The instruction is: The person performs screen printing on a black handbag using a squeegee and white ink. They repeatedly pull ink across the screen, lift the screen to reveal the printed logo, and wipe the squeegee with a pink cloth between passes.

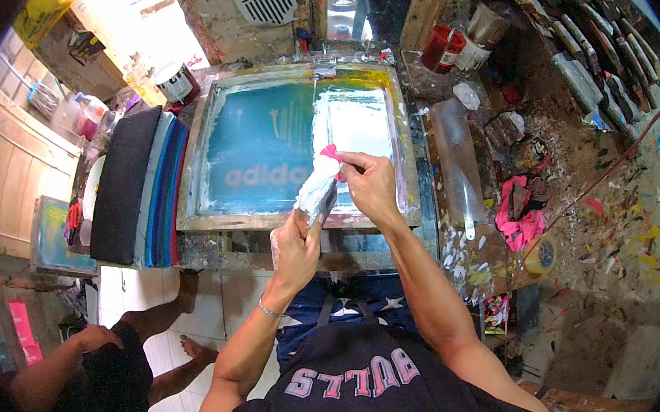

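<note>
My left hand grips the lower end of a squeegee-like blade that is thickly coated with white ink. My right hand pinches a small pink cloth against the blade's far end. Both hands are above the near part of a screen-printing frame with wooden sides. Its blue-green mesh carries faint lettering and stripes. White ink covers the mesh's right part, and yellow stains mark the far right corner.
Layered dark and blue fabric stands left of the frame, with a paint bucket behind it. At right are a red can, a long translucent piece, a crumpled pink cloth and a tape roll. Another person is at lower left.
</note>
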`<state>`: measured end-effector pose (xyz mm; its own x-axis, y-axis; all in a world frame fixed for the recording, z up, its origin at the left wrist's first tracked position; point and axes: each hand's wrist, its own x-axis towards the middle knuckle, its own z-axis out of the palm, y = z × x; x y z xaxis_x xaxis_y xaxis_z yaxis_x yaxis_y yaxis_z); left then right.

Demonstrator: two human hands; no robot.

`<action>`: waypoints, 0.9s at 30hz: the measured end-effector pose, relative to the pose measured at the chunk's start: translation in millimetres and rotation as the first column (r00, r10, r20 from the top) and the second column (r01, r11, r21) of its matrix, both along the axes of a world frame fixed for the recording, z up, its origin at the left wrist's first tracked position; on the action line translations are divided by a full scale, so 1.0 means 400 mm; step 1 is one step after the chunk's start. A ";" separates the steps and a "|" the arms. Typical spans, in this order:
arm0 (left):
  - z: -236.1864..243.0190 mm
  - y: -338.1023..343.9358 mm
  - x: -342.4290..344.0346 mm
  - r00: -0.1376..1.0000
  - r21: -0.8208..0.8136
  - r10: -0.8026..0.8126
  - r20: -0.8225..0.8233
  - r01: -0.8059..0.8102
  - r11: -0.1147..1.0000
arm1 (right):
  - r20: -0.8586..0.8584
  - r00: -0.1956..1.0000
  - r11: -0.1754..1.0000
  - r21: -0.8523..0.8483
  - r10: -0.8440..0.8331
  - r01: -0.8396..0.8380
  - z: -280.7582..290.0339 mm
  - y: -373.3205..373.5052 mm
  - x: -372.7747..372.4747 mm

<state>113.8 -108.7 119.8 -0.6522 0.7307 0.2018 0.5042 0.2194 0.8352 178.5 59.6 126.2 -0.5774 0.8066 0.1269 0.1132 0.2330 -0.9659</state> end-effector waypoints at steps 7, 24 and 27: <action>0.027 0.043 -0.038 0.995 0.077 -0.052 -0.089 0.058 0.995 | -0.052 0.995 0.971 -0.218 0.089 -0.099 0.001 0.027 -0.002; 0.054 0.065 -0.074 0.989 -0.055 -0.109 -0.098 0.104 0.993 | -0.168 0.935 0.775 -0.524 0.312 -0.353 0.112 0.035 0.012; 0.047 0.063 -0.080 0.981 -0.082 -0.104 -0.162 0.092 0.992 | -0.147 0.930 0.769 -0.528 0.336 -0.361 0.131 0.027 0.011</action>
<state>81.9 -83.7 138.4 -0.5387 0.8063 0.2443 0.6566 0.2201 0.7214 182.9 70.3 178.6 -0.8364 0.4951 -0.2353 0.0839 -0.3086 -0.9475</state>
